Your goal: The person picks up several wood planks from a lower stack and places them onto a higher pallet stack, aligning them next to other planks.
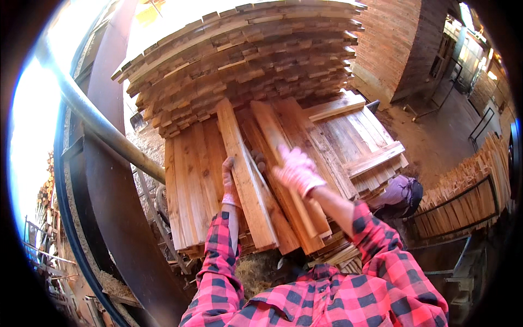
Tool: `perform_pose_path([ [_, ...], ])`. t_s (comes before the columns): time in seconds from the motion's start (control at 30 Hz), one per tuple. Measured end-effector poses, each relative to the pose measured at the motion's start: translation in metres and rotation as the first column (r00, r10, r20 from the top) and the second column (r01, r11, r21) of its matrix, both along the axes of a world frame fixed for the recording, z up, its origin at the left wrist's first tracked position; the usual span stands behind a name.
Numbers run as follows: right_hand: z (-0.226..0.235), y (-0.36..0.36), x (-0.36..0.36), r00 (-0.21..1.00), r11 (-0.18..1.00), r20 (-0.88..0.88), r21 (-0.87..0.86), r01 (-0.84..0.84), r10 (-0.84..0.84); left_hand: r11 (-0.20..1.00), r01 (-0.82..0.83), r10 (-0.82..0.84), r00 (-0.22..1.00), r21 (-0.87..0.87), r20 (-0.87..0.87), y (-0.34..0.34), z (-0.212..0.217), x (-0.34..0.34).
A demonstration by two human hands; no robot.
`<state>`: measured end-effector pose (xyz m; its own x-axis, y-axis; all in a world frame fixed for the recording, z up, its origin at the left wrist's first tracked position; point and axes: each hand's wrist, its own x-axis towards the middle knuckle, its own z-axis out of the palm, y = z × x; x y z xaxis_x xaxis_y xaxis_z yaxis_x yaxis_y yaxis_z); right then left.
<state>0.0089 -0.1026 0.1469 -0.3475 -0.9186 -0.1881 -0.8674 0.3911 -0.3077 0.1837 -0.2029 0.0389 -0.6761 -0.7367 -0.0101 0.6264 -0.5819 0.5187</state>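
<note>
My left hand, in a pink-and-white glove, is closed around a long wooden board that stands tilted on its edge. The thumb side shows at the board's left, and dark fingertips show beyond its right edge. My right hand, gloved alike and slightly blurred, is over a second board just to the right. Its fingers look stretched out and apart, not wrapped around the wood. Both boards lie lengthwise away from me on a layer of planks.
Behind rises a tall stack of boards. More planks with crosspieces lie at the right, beside a purple-and-black bundle. A metal pipe and rusty beam run along the left. Upright slats stand far right, near a brick wall.
</note>
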Motion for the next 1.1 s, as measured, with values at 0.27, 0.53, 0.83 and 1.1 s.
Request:
perform_pose_path([
  [0.27,0.014,0.021,0.013,0.999,0.996,0.007,-0.069,-0.047,0.047,0.964,-0.247,0.195,0.909,0.099,0.368,0.048,0.017,0.044],
  [0.53,-0.037,0.008,0.061,0.981,0.979,0.057,-0.073,0.189,-0.185,0.961,-0.273,0.244,0.899,0.031,0.365,0.041,0.006,0.043],
  [0.83,-0.021,0.034,0.015,0.997,0.971,0.059,-0.238,-0.029,0.044,0.992,-0.097,0.119,0.907,-0.076,0.403,0.058,0.018,-0.014],
  [1.1,-0.077,0.001,0.046,0.991,0.841,0.086,-0.539,-0.041,0.103,0.957,0.093,0.065,0.854,-0.276,0.515,0.138,0.029,-0.129],
])
